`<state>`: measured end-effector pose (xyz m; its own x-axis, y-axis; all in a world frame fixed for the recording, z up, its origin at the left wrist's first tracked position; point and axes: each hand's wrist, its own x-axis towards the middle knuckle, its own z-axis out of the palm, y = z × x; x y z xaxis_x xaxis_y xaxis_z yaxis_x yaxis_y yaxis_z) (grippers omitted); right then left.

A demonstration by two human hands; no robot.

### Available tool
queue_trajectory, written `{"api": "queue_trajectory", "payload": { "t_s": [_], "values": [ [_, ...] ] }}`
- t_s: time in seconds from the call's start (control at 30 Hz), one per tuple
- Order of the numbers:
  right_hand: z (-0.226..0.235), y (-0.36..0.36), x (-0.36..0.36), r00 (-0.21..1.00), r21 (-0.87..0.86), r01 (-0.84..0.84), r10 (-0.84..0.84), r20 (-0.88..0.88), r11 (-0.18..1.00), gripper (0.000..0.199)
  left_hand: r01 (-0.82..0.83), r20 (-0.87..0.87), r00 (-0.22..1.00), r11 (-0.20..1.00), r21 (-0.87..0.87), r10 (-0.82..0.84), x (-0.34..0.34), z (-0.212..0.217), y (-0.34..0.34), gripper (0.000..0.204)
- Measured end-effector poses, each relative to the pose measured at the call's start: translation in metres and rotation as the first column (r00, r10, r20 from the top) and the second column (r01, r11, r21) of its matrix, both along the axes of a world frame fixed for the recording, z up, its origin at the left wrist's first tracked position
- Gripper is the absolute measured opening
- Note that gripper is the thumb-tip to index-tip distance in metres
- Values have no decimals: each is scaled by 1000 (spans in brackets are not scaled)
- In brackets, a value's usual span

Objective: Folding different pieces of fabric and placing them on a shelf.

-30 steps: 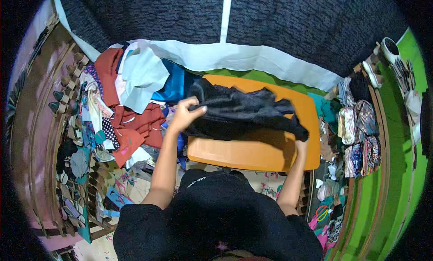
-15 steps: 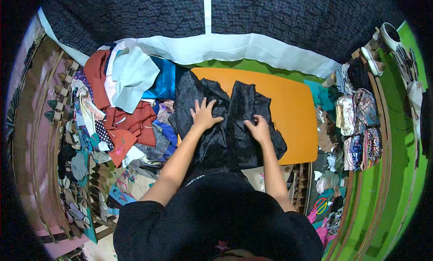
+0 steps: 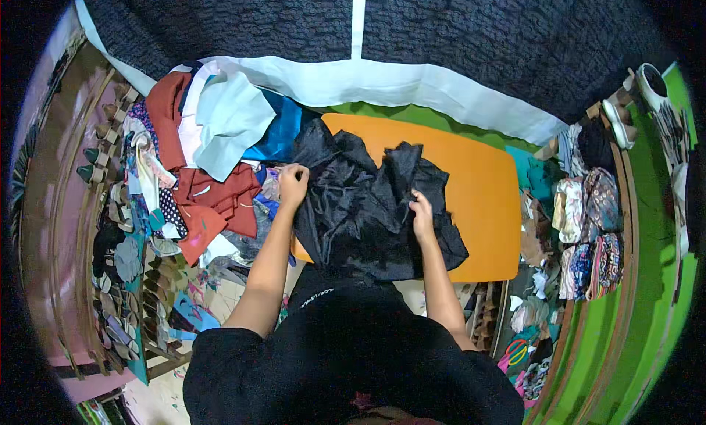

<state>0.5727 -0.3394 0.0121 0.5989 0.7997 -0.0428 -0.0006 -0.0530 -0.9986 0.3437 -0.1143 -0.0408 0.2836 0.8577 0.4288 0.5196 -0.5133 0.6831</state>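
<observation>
A crumpled black cloth (image 3: 360,212), thin and slightly shiny, lies over the left part of an orange tabletop (image 3: 482,204) and hangs toward my body. At its left edge, my left hand (image 3: 293,186) is closed in a pinch on the cloth, with thumb and fingers curled. My right hand (image 3: 421,215) is closed on a fold at the right side, its thumb lying along the fabric. Between the hands the cloth is bunched in loose wrinkles. Its lower end runs up to my black shirt, where the two are hard to tell apart.
Left of the table is a heap of fabric with rust-red cloth (image 3: 220,197), a pale blue piece (image 3: 235,120) and shiny blue cloth (image 3: 279,127). Folded patterned cloths (image 3: 588,234) are stacked at the right, above colourful-handled scissors (image 3: 518,351). A dark patterned curtain (image 3: 471,35) hangs ahead.
My left hand has gone from spread on the cloth to pinching its left edge. My right hand has closed on a fold. The cloth has shifted and wrinkled, and the view has moved slightly.
</observation>
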Motion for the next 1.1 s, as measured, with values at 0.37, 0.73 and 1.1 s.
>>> {"api": "queue_trajectory", "payload": {
  "t_s": [0.37,0.73,1.1],
  "values": [
    [5,55,-53,959,-218,-161,205,196,963,14,-298,-772,621,952,-70,138,-66,24,135,80],
    [71,193,-131,372,-479,474,326,869,738,52,-204,-812,577,978,-36,90,-125,-29,180,66],
    [-48,372,-209,536,-551,-365,653,535,751,72,-169,-692,695,980,109,197,-148,-58,199,27]
  ]
}}
